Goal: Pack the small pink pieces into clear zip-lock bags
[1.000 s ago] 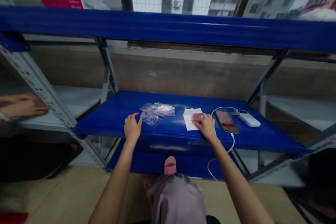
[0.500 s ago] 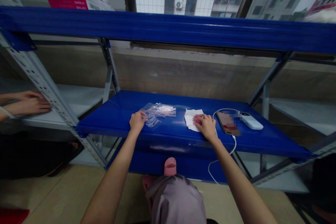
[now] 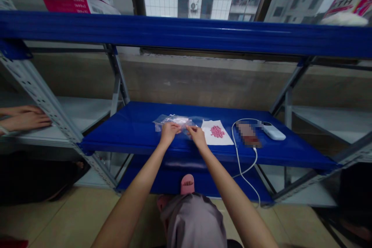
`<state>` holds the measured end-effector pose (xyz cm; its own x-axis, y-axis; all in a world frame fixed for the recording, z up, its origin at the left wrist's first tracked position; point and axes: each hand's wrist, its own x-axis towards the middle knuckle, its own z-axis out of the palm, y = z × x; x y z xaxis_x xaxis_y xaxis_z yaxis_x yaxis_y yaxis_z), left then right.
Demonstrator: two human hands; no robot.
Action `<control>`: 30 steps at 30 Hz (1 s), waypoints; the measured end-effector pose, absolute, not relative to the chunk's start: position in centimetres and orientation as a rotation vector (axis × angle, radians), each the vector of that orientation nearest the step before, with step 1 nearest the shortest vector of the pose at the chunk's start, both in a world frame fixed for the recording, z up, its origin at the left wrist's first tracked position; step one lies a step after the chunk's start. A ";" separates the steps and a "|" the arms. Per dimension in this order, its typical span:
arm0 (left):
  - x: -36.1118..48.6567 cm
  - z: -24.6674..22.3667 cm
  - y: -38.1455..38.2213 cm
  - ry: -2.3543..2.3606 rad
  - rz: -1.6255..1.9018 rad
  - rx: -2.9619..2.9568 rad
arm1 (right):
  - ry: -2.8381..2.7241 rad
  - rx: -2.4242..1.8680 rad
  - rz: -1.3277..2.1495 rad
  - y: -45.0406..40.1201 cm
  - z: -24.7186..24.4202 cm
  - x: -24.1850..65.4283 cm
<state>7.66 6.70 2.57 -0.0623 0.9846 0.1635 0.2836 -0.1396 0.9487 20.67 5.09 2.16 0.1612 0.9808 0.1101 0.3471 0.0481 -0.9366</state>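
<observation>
A clear plastic bag (image 3: 194,121) is stretched between my two hands over the blue shelf (image 3: 139,118). My left hand (image 3: 169,133) pinches its left side, and my right hand (image 3: 198,136) has its fingers closed on the right side. Behind and left of them lies a pile of similar clear bags (image 3: 161,120), partly covered by my hands and the held bag. Just right of my right hand, a white sheet of paper (image 3: 225,140) bears a heap of small pink pieces (image 3: 217,131), like beads or pills.
A phone (image 3: 248,135), partly pixelated, and a pale power bank (image 3: 273,131) lie to the right. A white cable (image 3: 237,159) hangs over the front edge. A blue upper beam (image 3: 186,35) crosses ahead. Another person's hands (image 3: 27,118) rest on the grey shelf at left.
My right hand has left the pink pieces and moved left to the bag. My left hand has shifted right with the bag, which both hands now hold.
</observation>
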 end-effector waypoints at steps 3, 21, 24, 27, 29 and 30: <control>8.6 2.8 6.2 1.415 1.227 1.569 | -1.078 -1.373 0.946 5.7 1.5 20.2; 9.1 2.0 5.4 1.547 1.014 2.165 | -0.825 -1.148 1.161 5.2 -1.2 20.5; 9.0 2.0 5.4 1.487 1.027 2.100 | -0.830 -1.166 1.144 5.2 -1.0 20.4; 8.8 1.8 5.5 1.446 1.022 2.033 | -0.886 -1.183 1.102 5.0 -0.9 20.6; 8.8 1.6 5.6 1.416 1.042 1.983 | -0.916 -1.187 1.080 4.9 -1.0 20.7; 8.7 1.4 5.6 1.398 1.055 1.955 | -0.922 -1.186 1.077 4.8 -1.0 20.7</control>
<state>8.70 5.63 1.44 0.1675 0.9402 0.2965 0.5427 -0.3390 0.7685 20.70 4.81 -0.99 0.2506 0.9681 0.0030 -0.1528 0.0426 -0.9873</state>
